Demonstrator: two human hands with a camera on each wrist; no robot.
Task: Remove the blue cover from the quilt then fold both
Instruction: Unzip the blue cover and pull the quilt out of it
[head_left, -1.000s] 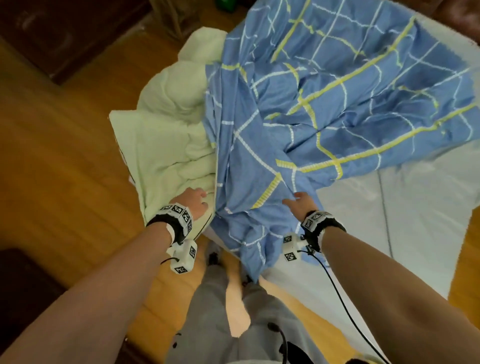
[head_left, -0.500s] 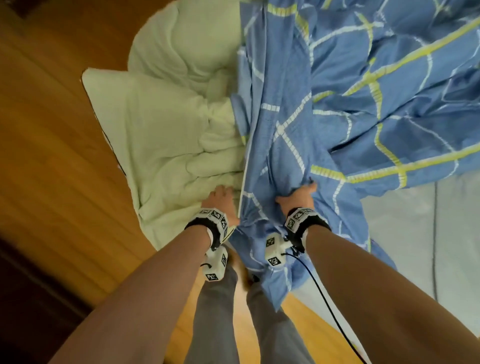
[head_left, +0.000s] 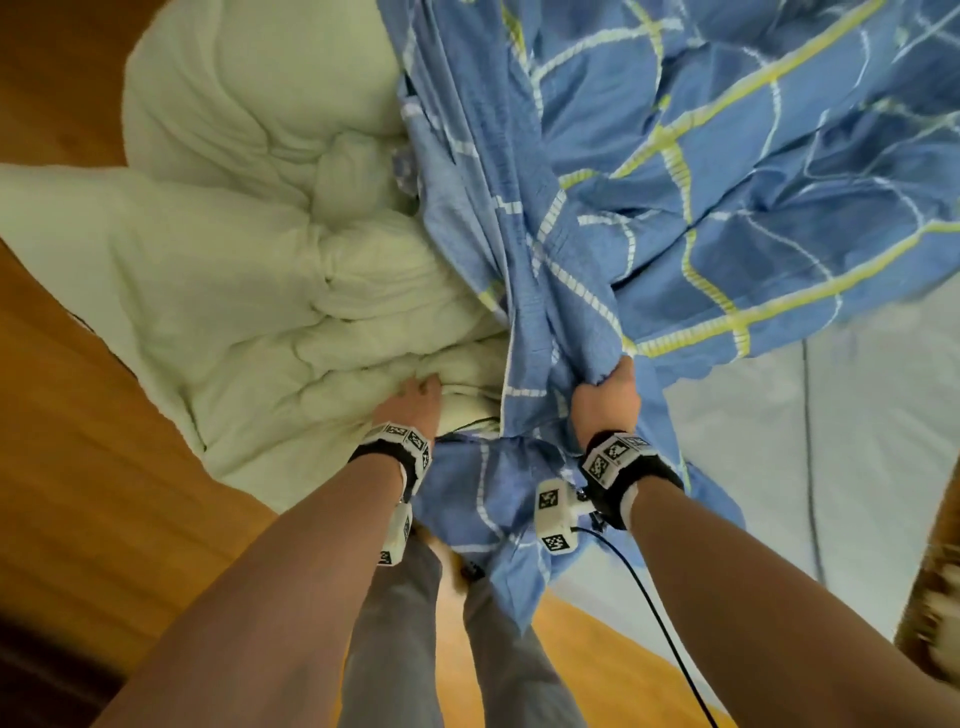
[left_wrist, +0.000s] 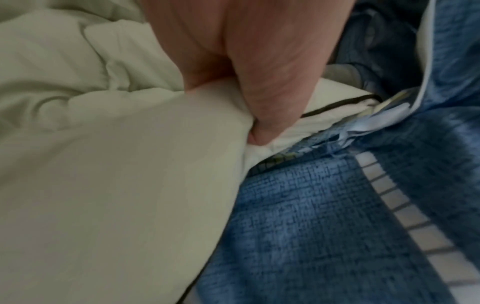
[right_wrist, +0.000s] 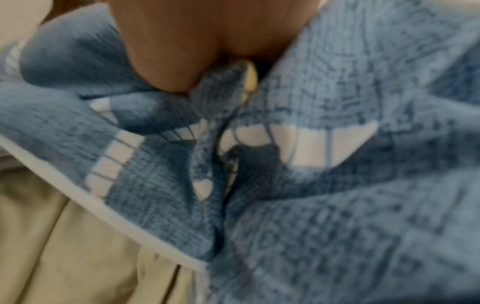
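Observation:
A pale cream-green quilt (head_left: 249, 270) lies crumpled on the left of the bed. The blue cover (head_left: 701, 182), checked with yellow and white lines, spreads over the right and hangs off the near edge between my arms. My left hand (head_left: 418, 389) rests on the quilt's near edge beside the cover's opening. In the left wrist view its thumb (left_wrist: 259, 98) digs into a fold of the quilt (left_wrist: 103, 164) and grips it. My right hand (head_left: 610, 387) clutches a gathered bunch of the cover. The right wrist view shows its thumb (right_wrist: 166, 61) pinching the blue cloth (right_wrist: 337, 205).
A pale grey sheet (head_left: 831, 467) covers the bed on the right. Wooden floor (head_left: 78, 493) lies on the left and below. My grey trouser legs (head_left: 395, 649) stand at the bed's edge. A black cable (head_left: 660, 613) runs from my right wrist.
Both hands have come closer together at the near edge. The right hand went from lying on the cover to bunching it in a fist. The left hand slid right along the quilt.

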